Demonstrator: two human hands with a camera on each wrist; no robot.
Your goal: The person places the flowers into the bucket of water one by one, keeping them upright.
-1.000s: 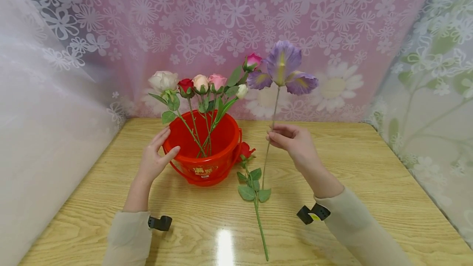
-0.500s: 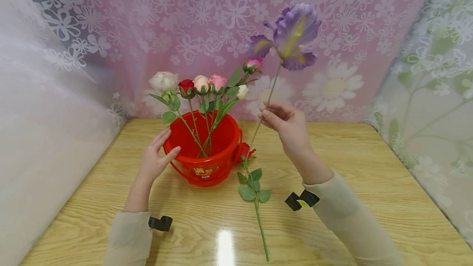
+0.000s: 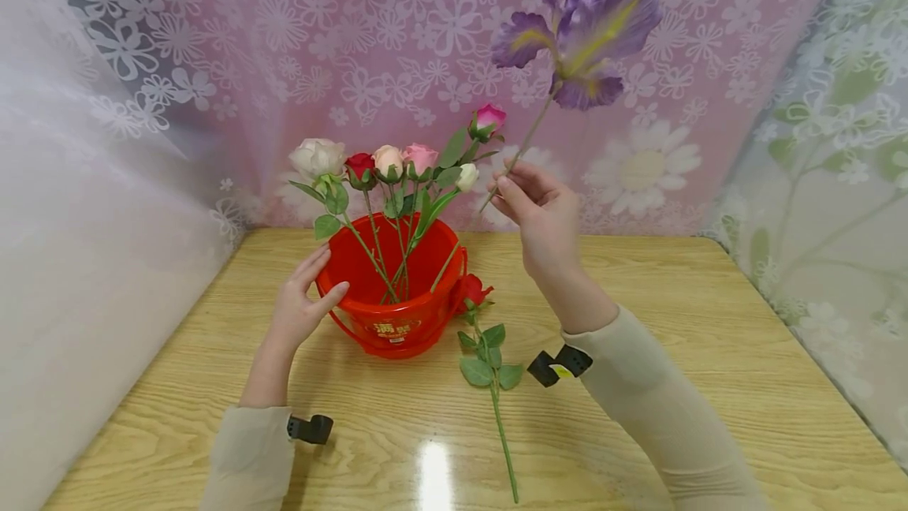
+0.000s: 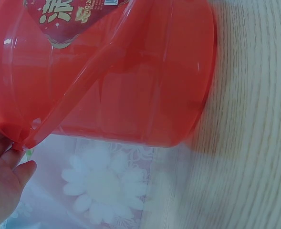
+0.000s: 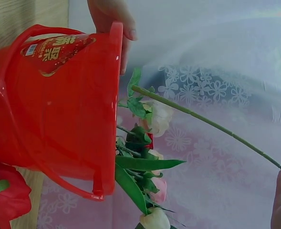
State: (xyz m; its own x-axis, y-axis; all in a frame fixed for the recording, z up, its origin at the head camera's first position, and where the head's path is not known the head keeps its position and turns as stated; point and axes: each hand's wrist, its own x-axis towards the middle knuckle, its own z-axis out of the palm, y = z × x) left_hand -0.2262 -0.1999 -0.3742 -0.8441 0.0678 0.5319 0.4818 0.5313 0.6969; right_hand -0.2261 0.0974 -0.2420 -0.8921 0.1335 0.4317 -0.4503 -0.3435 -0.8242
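My right hand (image 3: 545, 215) pinches the stem of a purple iris (image 3: 596, 38), raised at the upper right of the bucket, its bloom highest. In the right wrist view the iris stem (image 5: 212, 125) slants with its free end just above the bucket's mouth. At the left rim of the red bucket (image 3: 397, 330), my left hand (image 3: 299, 302) holds on, thumb over the edge and fingers along the outside. Inside the bucket stand several flowers: a white rose (image 3: 317, 158), a red rose (image 3: 360, 168), a peach rose (image 3: 388, 162), a pink rose (image 3: 420, 159) and others.
A red rose (image 3: 471, 290) with a leafy green stem lies on the wooden table (image 3: 638, 416) right of the bucket. Flowered curtains (image 3: 397, 38) close off the back and sides. The bucket's handle (image 5: 9, 95) hangs against its wall.
My right hand has risen and moved left with the iris, tilting it so the stem's lower end left the lying rose and came over the bucket. The left hand stays.
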